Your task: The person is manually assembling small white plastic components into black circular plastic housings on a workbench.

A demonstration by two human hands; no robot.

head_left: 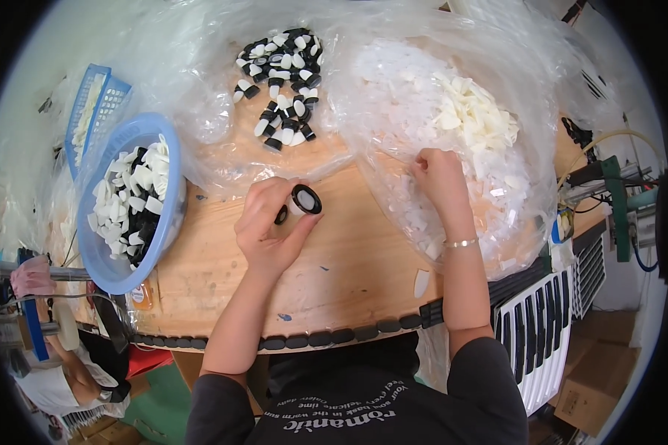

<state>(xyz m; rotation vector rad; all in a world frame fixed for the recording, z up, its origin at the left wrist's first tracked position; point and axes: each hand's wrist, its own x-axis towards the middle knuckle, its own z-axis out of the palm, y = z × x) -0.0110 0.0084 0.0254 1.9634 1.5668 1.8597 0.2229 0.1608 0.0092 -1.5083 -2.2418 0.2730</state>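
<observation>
Wooden and rounded, the worktable [349, 259] had a row of dark oval pieces [326, 338] lined along its near edge, with a lone white piece [421, 282] lying just behind them. Over the middle of the table, the left hand [271, 226] was curled around a black ring-shaped cap [306, 199], pinched at the fingertips, with a second small black piece [281, 215] tucked just beside it against the fingers. To the right, the right hand [441, 178] reached into a clear plastic bag [393, 170] of white plastic pieces [471, 111], its fingers bent down among them; whether they had closed on one could not be told. A thin bracelet [461, 242] circled that wrist. At the left edge, a blue basin [172, 194] held mixed white and black parts. Farther back, a pile of black-and-white assembled caps [283, 81] lay on clear plastic sheeting, and blue baskets [93, 104] stood beyond the basin.
</observation>
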